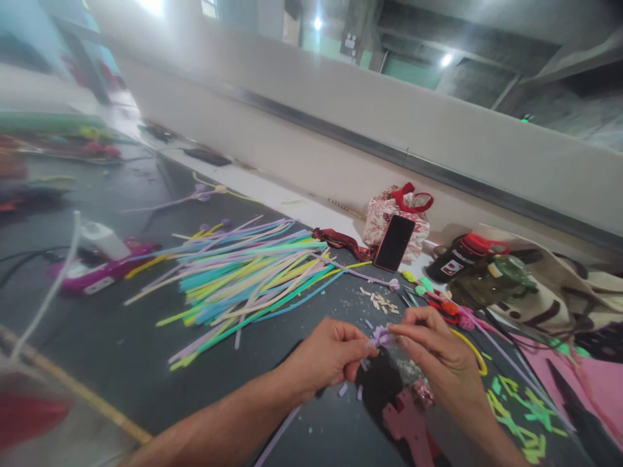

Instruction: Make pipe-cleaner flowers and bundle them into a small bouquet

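A small lilac flower of fuzzy pipe cleaner (381, 336) is held between my two hands above the dark table. My left hand (335, 353) pinches it from the left, thumb against fingers. From the right, the thumb and fingertips of my right hand (435, 350) close on its other edge. A lilac stem (278, 436) runs down below my left wrist; whether it joins the flower is hidden. Short lilac cut pieces (343, 390) lie just under my hands. Below my right hand is a pink object (411, 421), partly covered and unclear in kind.
A wide pile of coloured pipe cleaners (243, 272) spreads to the left. Behind stand a phone (394, 242), a patterned bag (377, 217), a black bottle (452, 259) and a green bottle (506, 282). Yellow-green scraps (523, 415) lie right. A purple device (102, 269) sits left.
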Demonstrator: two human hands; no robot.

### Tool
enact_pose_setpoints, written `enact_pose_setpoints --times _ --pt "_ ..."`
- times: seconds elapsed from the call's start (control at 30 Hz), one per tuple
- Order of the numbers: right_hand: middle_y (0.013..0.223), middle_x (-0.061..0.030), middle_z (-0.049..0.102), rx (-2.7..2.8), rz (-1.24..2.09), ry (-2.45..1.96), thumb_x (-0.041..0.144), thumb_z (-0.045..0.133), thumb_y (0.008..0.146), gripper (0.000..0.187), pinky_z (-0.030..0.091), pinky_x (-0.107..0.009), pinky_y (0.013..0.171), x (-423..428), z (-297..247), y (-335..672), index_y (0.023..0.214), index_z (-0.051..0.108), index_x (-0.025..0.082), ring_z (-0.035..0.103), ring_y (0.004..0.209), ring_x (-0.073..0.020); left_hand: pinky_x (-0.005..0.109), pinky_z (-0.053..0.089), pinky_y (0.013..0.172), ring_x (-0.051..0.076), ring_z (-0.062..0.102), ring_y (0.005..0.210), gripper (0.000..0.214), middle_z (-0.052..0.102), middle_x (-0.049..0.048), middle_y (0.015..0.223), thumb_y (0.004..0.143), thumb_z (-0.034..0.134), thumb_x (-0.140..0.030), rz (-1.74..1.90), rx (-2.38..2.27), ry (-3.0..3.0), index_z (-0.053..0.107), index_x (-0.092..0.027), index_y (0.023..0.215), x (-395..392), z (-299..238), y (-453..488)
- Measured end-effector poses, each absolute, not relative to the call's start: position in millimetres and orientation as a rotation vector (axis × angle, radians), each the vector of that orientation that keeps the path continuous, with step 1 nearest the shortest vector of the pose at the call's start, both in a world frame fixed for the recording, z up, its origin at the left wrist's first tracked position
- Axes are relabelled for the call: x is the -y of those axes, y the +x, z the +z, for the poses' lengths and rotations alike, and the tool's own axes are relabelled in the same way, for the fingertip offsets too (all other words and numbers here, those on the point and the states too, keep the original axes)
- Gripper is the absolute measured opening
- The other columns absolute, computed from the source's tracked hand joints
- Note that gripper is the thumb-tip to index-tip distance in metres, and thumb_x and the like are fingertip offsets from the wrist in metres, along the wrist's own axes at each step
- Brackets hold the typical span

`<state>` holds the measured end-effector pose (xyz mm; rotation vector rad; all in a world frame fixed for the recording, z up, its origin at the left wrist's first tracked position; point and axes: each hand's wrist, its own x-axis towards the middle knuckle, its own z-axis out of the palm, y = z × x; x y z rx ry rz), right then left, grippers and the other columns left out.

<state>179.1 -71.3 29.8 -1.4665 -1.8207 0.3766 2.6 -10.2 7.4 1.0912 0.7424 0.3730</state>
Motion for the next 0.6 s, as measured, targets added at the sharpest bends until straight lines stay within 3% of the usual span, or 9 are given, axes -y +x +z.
enact_pose_setpoints --times 0.2,0.43,0.6 --pt "0.099 -0.0032 0.056 1.592 0.319 -1.539 0.028 0.054 0.079 0.025 0.046 -0.028 0.07 76 31 187 0.102 0.062 0.028 0.054 0.088 -0.0184 0.015 0.026 0.036 0.004 0.036 0.034 0.027 0.049 -0.0053 0.045 0.075 0.05 -0.038 0.558 -0.865 1.356 0.065 -0.015 0.077 15 8 -1" --pt "0.1 -0.0015 0.057 1.564 0.815 -1.538 0.015 0.061 0.066 0.055 0.048 -0.026 0.065 80 45 173 0.117 0.047 0.027 0.056 0.078 -0.0145 0.017 0.038 0.045 0.009 0.051 0.047 0.026 0.061 0.0011 0.061 0.079 0.046 -0.032 0.734 -0.919 1.726 0.068 -0.019 0.082 21 2 -3" --pt "0.1 -0.0002 0.056 1.632 0.813 -1.577 0.01 0.061 0.06 0.057 0.047 -0.024 0.059 76 55 159 0.113 0.048 0.028 0.055 0.069 -0.0122 0.019 0.041 0.059 0.012 0.058 0.062 0.023 0.066 0.0027 0.069 0.081 0.046 -0.029 0.868 -0.887 2.022 0.068 -0.021 0.083 23 1 -3"
